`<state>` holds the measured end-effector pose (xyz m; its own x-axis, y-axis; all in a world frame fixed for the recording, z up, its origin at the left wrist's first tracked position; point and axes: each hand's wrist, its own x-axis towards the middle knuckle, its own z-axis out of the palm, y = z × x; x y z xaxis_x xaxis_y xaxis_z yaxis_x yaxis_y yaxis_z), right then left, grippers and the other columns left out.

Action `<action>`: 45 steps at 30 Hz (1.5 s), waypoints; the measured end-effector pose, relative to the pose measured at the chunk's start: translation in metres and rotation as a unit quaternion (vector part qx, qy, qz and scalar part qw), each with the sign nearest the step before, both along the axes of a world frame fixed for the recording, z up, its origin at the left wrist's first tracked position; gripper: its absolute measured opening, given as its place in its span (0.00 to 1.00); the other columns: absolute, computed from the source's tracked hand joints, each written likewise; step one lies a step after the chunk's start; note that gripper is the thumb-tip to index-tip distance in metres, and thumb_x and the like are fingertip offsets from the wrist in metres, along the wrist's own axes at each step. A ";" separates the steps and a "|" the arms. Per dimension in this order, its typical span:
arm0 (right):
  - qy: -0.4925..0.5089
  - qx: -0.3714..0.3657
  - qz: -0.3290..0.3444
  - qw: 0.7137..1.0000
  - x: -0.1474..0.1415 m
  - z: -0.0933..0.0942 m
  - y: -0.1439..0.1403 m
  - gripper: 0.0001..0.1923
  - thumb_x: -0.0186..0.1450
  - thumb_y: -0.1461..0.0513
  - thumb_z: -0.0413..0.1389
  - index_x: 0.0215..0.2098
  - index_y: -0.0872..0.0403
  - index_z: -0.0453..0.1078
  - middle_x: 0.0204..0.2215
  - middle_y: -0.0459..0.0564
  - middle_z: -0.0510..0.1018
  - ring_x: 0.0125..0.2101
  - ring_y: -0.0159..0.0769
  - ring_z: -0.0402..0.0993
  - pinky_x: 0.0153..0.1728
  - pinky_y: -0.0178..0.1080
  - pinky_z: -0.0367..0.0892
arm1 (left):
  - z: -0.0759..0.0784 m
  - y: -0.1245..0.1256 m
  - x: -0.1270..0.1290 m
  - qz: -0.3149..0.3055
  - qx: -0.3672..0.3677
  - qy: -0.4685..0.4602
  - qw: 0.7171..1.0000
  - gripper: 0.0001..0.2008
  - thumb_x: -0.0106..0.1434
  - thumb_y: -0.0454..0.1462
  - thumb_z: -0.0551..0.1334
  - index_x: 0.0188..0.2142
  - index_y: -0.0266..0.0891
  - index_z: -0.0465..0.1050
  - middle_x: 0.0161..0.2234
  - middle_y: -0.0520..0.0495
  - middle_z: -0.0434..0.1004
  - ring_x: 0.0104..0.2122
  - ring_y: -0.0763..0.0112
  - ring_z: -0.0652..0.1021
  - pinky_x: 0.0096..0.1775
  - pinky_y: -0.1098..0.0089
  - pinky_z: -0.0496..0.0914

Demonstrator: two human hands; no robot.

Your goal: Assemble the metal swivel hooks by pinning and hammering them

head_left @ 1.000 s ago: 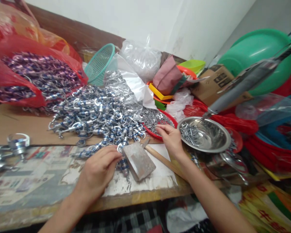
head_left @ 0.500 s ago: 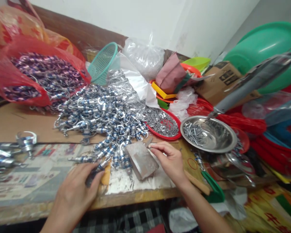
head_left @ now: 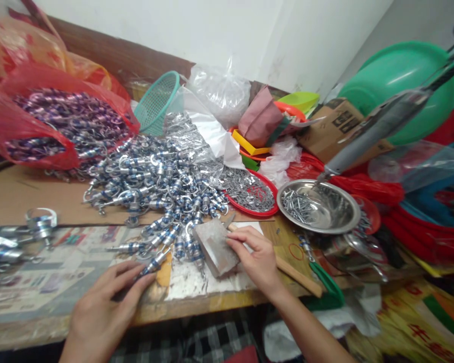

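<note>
Head view: my left hand (head_left: 102,307) lay low on the worktable (head_left: 30,282), fingers loosely pinched on one blue-and-silver swivel clip (head_left: 151,265) at the near edge of the clip pile (head_left: 155,176). The grip itself was partly hidden by my fingertips; it looked like thumb and forefinger closed on the clip's lower end.

My right hand (head_left: 255,259) rested on the grey metal block (head_left: 215,247), fingers curled narrow over its right edge, thumb side touching the top face. Could not tell if anything small was pinched under the fingertips. The block sat on a white sheet (head_left: 196,282) near the table's front edge, just right of the held clip. A wooden handle (head_left: 295,275) ran out from under my right hand toward the right.

Behind the block: a red tray (head_left: 267,212) of small grey metal parts, touching the clip pile's right side. Just right of it, a steel bowl (head_left: 336,212) with screws in its left half. A red bag (head_left: 34,151) of purple clips lay far left, a teal basket (head_left: 155,103) behind the pile, and a green basin (head_left: 401,75) far right.
</note>
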<state>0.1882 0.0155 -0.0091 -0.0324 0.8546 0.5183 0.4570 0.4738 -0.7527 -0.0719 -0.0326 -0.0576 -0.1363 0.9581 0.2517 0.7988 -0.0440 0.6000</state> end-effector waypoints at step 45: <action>-0.186 0.206 0.148 0.949 0.004 0.021 -0.023 0.14 0.61 0.71 0.50 0.40 0.56 0.73 0.37 0.57 0.79 0.36 0.37 0.76 0.33 0.38 0.72 | 0.076 0.031 0.066 -0.263 0.019 -0.217 0.940 0.06 0.56 0.38 0.62 0.24 0.47 0.78 0.29 0.52 0.78 0.32 0.70 0.77 0.35 0.74 0.71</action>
<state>0.1921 -0.0079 0.0123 -0.4855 0.5071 0.7122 0.4562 0.8419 -0.2884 -0.0058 -0.0015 0.0184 0.2564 0.9130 0.3172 0.3401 -0.3924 0.8546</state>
